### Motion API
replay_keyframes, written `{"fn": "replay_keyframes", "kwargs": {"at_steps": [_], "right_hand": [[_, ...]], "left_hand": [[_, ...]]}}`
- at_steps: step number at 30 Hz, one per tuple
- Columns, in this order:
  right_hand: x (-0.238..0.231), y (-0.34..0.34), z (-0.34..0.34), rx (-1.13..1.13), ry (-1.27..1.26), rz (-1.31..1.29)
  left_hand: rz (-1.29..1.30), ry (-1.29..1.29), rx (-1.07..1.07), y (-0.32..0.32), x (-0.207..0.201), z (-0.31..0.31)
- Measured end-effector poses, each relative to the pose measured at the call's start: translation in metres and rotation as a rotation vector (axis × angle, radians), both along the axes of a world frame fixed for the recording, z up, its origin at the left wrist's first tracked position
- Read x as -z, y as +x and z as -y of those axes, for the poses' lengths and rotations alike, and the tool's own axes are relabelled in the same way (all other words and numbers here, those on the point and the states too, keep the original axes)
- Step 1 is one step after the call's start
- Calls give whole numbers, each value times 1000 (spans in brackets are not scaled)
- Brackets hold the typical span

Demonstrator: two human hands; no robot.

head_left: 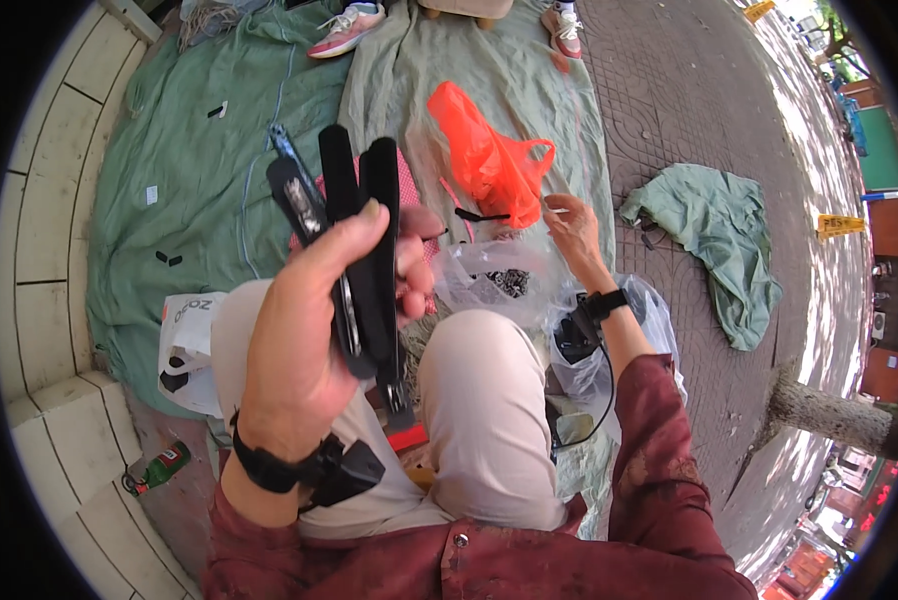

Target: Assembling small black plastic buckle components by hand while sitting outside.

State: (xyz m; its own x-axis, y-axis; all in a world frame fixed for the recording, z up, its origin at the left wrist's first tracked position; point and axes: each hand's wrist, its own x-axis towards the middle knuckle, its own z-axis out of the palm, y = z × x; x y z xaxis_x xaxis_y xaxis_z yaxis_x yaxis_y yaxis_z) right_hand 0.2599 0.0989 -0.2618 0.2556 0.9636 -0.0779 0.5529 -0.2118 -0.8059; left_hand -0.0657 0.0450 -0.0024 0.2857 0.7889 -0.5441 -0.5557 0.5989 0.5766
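My left hand [304, 290] is closed around several flat black strips [381, 225] with rounded ends, held up over my knees. One strip [299, 200] on the left side has a shiny, silvery face. To the right, my right hand [574, 238] is beside an orange-red plastic bag [484, 150], its fingers curled together. Whatever is between those fingertips is too small to make out. A thin black strip [482, 216] lies against the bag's lower edge. Below it, a clear plastic bag [469, 275] holds small black-and-white things. Pink dotted cloth [406, 180] shows partly behind the left hand.
Green sheeting [189, 140] covers the ground. A clear bag with black items [576, 340] sits by my right knee, a white bag [181, 340] by my left. A green bottle [166, 463] lies near the tiled ledge [44, 400]. Another person's shoes [346, 30] are at the far side.
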Motion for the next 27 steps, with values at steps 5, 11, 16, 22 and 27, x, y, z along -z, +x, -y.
{"fn": "replay_keyframes", "kwargs": {"at_steps": [5,11,16,22,27], "right_hand": [[49,-19,-38,-46,-89,-168],[74,-34,-45,-147,-173,-178],[60,-17,-50,-115,-173,-262],[-41,-24,-52,-228,35,-307],[-141,-55,-27,-318,111,-415]], "left_hand": [[-103,-64,1,3,-2,-3],[-115,-81,-15,13,1,-8],[-106,-36,33,20,2,-9],[-47,-6,22,17,3,-4],[63,82,8,4,8,-3]]}}
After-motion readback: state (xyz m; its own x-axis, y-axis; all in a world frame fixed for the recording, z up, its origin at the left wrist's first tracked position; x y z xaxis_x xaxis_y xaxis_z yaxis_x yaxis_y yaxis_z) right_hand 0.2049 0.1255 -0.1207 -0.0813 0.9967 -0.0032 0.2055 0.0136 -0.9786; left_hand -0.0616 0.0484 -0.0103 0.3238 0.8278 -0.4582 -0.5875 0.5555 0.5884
